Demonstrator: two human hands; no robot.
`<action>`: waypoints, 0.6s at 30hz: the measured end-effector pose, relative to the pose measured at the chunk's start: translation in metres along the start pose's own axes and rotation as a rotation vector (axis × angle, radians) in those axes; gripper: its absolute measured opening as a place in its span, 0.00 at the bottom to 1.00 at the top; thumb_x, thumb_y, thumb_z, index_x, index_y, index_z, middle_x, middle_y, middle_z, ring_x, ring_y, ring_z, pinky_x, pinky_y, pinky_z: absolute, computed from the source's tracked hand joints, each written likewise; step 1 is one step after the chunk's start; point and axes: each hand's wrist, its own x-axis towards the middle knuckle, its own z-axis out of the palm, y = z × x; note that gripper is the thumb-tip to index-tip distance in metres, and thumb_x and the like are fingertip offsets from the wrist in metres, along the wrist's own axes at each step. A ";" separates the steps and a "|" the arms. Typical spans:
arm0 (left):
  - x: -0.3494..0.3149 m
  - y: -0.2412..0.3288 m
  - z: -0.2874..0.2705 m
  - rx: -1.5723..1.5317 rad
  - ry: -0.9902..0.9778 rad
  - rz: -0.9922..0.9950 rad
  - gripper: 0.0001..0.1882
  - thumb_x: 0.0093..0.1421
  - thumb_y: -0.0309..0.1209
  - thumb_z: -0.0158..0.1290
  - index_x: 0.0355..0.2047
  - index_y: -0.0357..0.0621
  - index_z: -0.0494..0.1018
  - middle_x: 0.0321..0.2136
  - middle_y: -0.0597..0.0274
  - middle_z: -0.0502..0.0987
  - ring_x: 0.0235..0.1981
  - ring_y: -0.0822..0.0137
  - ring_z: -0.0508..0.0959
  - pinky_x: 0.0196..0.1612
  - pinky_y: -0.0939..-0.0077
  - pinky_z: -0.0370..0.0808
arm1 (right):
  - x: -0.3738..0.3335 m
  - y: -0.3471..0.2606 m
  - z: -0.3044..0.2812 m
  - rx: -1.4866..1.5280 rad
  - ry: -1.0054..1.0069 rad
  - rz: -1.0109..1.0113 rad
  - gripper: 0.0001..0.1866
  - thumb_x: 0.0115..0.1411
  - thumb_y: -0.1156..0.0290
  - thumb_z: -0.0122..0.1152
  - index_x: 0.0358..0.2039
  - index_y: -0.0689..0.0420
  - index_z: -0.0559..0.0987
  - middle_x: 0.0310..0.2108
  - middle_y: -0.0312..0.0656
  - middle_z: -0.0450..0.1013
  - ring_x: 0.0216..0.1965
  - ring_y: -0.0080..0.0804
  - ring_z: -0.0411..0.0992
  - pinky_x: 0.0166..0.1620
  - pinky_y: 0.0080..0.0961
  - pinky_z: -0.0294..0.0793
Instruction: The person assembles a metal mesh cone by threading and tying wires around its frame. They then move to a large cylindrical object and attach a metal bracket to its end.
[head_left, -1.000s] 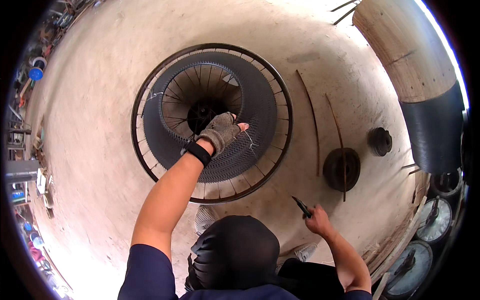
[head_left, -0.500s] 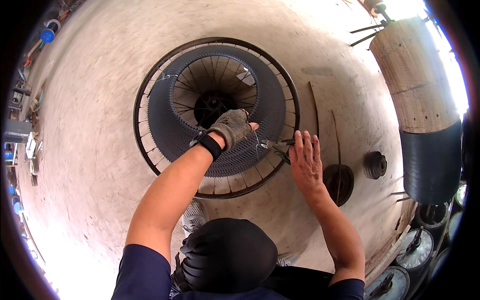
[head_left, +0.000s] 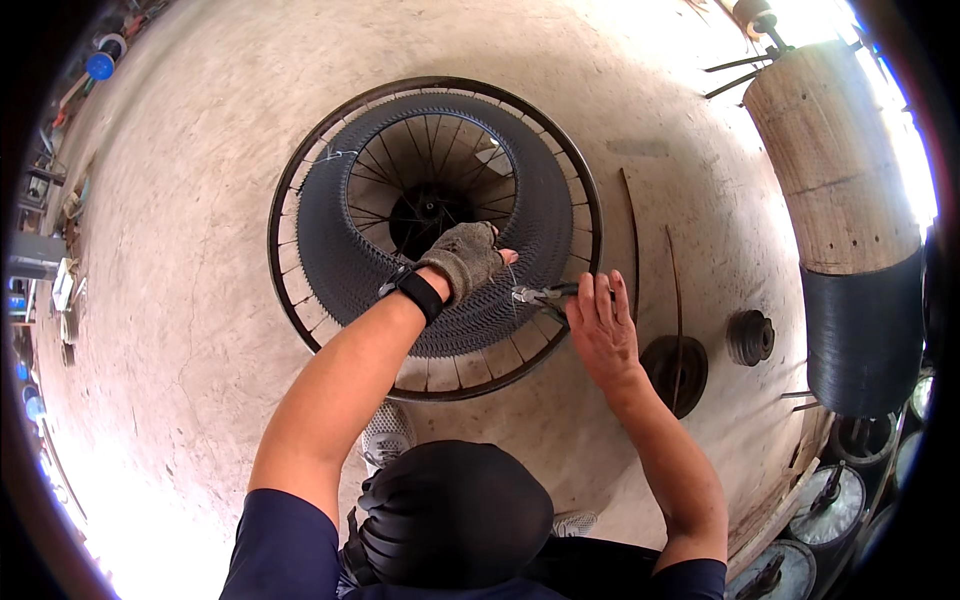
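Note:
A thick coil of dark toothed strip (head_left: 540, 190) lies inside a spoked metal wheel (head_left: 597, 235) on the floor. My left hand (head_left: 465, 258), in a grey fingerless glove with a black band at the wrist, is closed over the coil's near inner edge. Its fingertips curl into the centre opening and its thumb lies on top. Beside the thumb a thin wire (head_left: 514, 276) stands up from the coil. My bare right hand (head_left: 605, 325) grips a pair of pliers (head_left: 548, 294), whose jaws are at this wire. Another wire tie (head_left: 335, 154) binds the coil's far left.
Right of the wheel lie a thin rod (head_left: 672, 280), a dark disc (head_left: 690, 375) and a small grooved black pulley (head_left: 750, 337). A large wooden drum (head_left: 835, 160) wound with black strip (head_left: 862, 340) stands at the right. Several round reels (head_left: 828, 500) crowd the lower right.
My right hand has shifted slightly left and down, bringing the plier jaws along the wire. My left hand stays on the coil.

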 end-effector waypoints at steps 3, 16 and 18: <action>0.001 -0.001 -0.002 -0.017 -0.032 -0.029 0.33 0.53 0.53 0.58 0.46 0.35 0.70 0.40 0.43 0.76 0.44 0.50 0.76 0.47 0.63 0.72 | 0.006 0.005 -0.011 0.006 -0.076 -0.048 0.10 0.52 0.69 0.54 0.34 0.57 0.77 0.47 0.48 0.67 0.49 0.43 0.65 0.60 0.42 0.62; -0.121 0.025 0.057 -0.587 -0.085 0.034 0.12 0.59 0.37 0.56 0.36 0.41 0.74 0.28 0.60 0.77 0.32 0.65 0.77 0.35 0.74 0.73 | 0.012 0.009 -0.031 0.578 -0.357 0.116 0.10 0.41 0.75 0.61 0.27 0.60 0.74 0.34 0.49 0.65 0.34 0.47 0.68 0.36 0.38 0.72; -0.122 0.027 0.074 -0.883 -0.429 -0.181 0.15 0.61 0.41 0.55 0.35 0.40 0.74 0.29 0.64 0.78 0.33 0.71 0.77 0.36 0.77 0.72 | 0.015 0.013 -0.035 0.605 -0.455 0.117 0.09 0.43 0.75 0.61 0.28 0.60 0.75 0.34 0.49 0.65 0.36 0.48 0.68 0.36 0.39 0.72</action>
